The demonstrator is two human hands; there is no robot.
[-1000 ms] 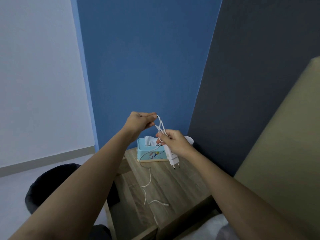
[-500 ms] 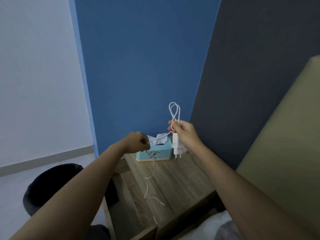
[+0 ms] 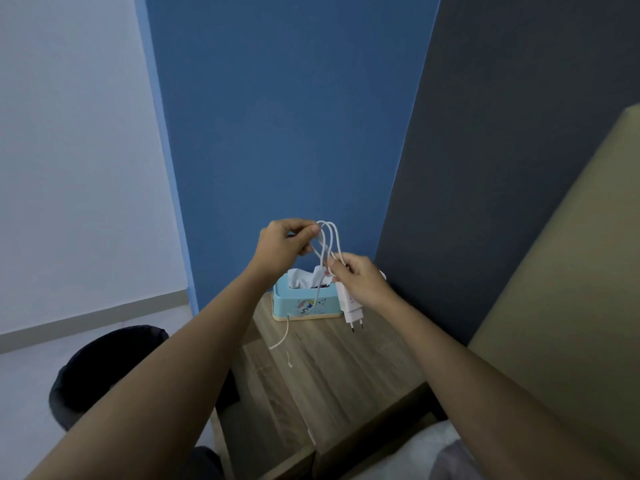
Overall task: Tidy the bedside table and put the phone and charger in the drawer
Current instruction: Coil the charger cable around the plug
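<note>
Head view: right hand (image 3: 360, 282) fingers clamped round charger (image 3: 350, 304) plug and cable loops; left hand (image 3: 284, 244) pinching cable (image 3: 327, 244) top loop. Tail trails to bedside table (image 3: 346, 368) near tissue box (image 3: 304, 303), back edge. Coiling unfinished; phone, drawer unseen.

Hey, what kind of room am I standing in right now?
Most likely a bedroom, at the bedside. A small wooden bedside table stands in the corner with a tissue box on it, a tall padded headboard rises beside it, and white bedding shows at the bottom edge.
</note>
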